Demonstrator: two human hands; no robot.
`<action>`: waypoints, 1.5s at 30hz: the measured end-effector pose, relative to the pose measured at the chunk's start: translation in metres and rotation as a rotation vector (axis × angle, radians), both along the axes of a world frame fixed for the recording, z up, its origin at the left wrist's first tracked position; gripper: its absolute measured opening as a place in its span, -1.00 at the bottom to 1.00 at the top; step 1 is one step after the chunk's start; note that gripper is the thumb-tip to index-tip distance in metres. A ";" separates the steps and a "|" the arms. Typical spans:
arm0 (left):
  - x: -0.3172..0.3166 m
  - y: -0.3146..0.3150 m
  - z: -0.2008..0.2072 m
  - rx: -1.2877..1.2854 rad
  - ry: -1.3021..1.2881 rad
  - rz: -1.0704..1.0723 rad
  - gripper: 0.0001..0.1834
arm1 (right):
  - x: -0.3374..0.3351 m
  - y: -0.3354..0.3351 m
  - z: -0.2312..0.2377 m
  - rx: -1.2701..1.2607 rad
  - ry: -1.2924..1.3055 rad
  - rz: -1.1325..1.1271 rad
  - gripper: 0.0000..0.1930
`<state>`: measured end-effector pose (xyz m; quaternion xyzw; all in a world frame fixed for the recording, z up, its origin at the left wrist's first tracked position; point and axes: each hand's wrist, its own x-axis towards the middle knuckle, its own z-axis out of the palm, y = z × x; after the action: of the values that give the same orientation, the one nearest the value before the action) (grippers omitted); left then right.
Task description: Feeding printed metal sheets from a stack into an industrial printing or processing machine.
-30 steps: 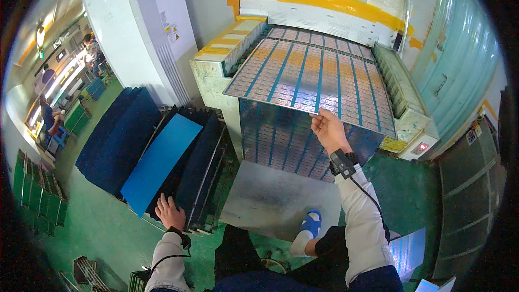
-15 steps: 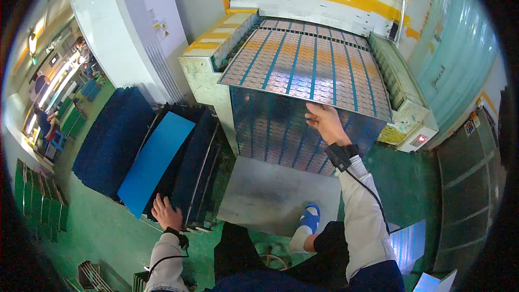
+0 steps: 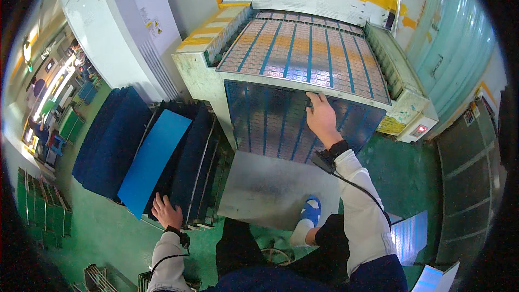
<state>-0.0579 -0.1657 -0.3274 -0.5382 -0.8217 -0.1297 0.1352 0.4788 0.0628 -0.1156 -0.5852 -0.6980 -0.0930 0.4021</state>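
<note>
A large sheet (image 3: 294, 54) patterned with copper-coloured rows and blue stripes lies on the bed of a pale machine (image 3: 197, 73) in front of me. My right hand (image 3: 323, 119) is just below the machine's front lip, its fingers pointing up and loosely bent, with nothing visible in them. Whether its fingertips touch the front face cannot be seen. To the lower left, my left hand (image 3: 166, 212) has its fingers apart over the near end of a dark rack (image 3: 186, 165), close to a bright blue board (image 3: 155, 159) that lies slanted across it.
Dark boards (image 3: 111, 140) stand packed at the left, beside a tall white cabinet (image 3: 113, 27). A grey metal plate (image 3: 270, 189) is on the green floor under my foot. Clear plastic curtains (image 3: 457, 43) hang at the right, above a dark panel (image 3: 467, 173). People work far left.
The patterned sheet has slid away from me, so its near edge no longer overhangs the machine's front. My right hand has come off that edge. My left hand has stayed by the rack.
</note>
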 end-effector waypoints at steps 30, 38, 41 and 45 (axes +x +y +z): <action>0.000 -0.009 -0.006 -0.004 0.000 -0.024 -0.34 | -0.023 -0.043 0.010 0.070 -0.223 -0.043 -0.87; -0.014 -0.018 -0.004 0.087 -0.004 -0.020 -0.40 | -0.049 -0.065 0.025 -0.035 -0.242 0.066 -0.66; -0.040 -0.026 -0.011 0.176 0.060 -0.007 -0.43 | -0.061 -0.069 0.024 -0.068 -0.169 0.153 -0.65; -0.024 -0.031 0.012 0.144 -0.024 -0.044 -0.40 | -0.055 -0.081 0.023 -0.196 -0.096 0.196 -0.63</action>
<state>-0.0815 -0.1966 -0.3157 -0.5434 -0.7997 -0.1980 0.1610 0.4243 -0.0182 -0.0931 -0.5454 -0.7760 -0.0124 0.3166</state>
